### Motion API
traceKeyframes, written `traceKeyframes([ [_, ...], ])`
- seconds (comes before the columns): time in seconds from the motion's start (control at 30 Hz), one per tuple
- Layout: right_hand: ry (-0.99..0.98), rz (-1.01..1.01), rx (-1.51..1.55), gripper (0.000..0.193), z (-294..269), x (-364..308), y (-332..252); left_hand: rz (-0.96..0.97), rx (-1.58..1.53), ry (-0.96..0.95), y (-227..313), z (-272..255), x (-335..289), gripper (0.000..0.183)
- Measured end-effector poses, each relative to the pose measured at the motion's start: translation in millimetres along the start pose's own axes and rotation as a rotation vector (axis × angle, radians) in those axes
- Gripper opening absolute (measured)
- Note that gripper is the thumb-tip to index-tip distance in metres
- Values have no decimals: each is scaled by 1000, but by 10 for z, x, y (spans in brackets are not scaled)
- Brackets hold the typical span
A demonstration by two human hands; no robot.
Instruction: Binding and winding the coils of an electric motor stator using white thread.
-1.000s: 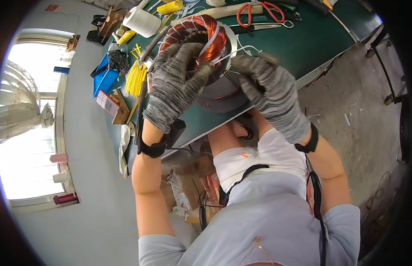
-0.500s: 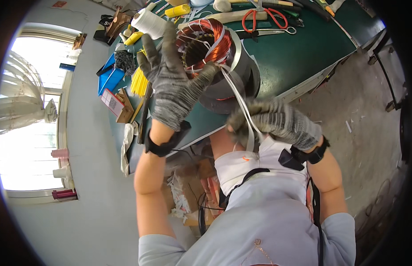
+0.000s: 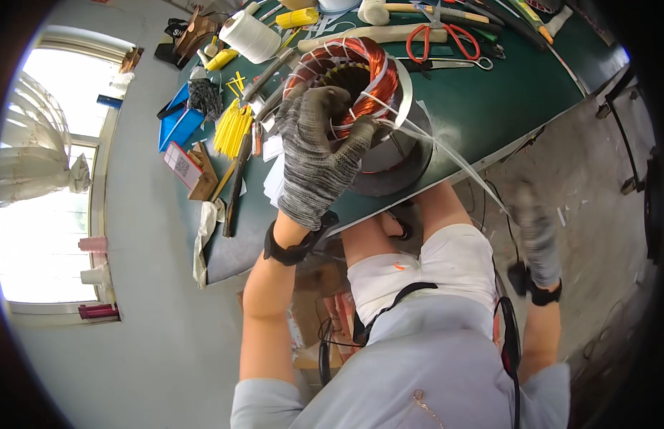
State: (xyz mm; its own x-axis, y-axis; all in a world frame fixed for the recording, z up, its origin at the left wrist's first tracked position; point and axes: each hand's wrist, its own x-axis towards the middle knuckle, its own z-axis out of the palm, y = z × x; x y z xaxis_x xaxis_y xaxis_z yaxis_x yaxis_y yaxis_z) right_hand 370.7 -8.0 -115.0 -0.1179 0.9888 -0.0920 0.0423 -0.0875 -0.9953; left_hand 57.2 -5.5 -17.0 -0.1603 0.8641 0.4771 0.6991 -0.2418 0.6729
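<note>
A motor stator with a ring of copper windings (image 3: 378, 79) stands at the table's front edge, its coils bound with white lacing. My left hand (image 3: 310, 161), in a grey knit glove, grips the near-left side of the winding, fingers over the rim and thumb beside the lacing. From near that thumb a white lacing cord (image 3: 453, 154) runs in a fairly straight line, doubled along part of its length, down to the right. At its far end my gloved right hand (image 3: 536, 232) is closed on it, out past the table edge; motion smears its fingers.
Behind the stator lie red-handled scissors (image 3: 443, 44), a mallet (image 3: 375, 11) and a wooden stick (image 3: 368, 36). Left of it are a white thread spool (image 3: 248, 36), yellow strips (image 3: 233, 129), a blue tray (image 3: 176, 121) and a dark bar (image 3: 237, 186). Cardboard (image 3: 314, 314) sits below.
My right hand has swung right and outward, drawing the white cord out straighter. My left hand has shifted right and its fingers have curled down onto the winding.
</note>
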Motion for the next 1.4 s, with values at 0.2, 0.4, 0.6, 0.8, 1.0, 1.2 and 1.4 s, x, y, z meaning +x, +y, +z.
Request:
traceKeyframes([
  [0.2, 200, -44, 273, 25, -380, 292, 251, 191, 290, -179, 149, -237, 78, 23],
  [0.4, -47, -1006, -299, 32, 1199, 792, -688, 187, 343, -57, 91, -82, -101, 23],
  [0.6, -482, -1198, -348, 34, 1194, 1375, -960, 228, 293, 22, 113, -1, -51, 28],
  [0.8, -331, -1102, -299, 37, 1232, 1164, -683, 306, 362, 66, 96, 102, -93, 31],
  [1.0, -93, -1174, -386, 29, 1284, 1107, -577, 470, 468, 128, 24, 166, -81, 36],
  [1.2, -284, -953, -275, 28, 1339, 696, -609, 357, 524, 159, 97, 311, -159, 36],
  [1.4, -1103, 325, 511, 29, 949, 523, -964, 358, 603, 266, 42, 365, -156, 37],
])
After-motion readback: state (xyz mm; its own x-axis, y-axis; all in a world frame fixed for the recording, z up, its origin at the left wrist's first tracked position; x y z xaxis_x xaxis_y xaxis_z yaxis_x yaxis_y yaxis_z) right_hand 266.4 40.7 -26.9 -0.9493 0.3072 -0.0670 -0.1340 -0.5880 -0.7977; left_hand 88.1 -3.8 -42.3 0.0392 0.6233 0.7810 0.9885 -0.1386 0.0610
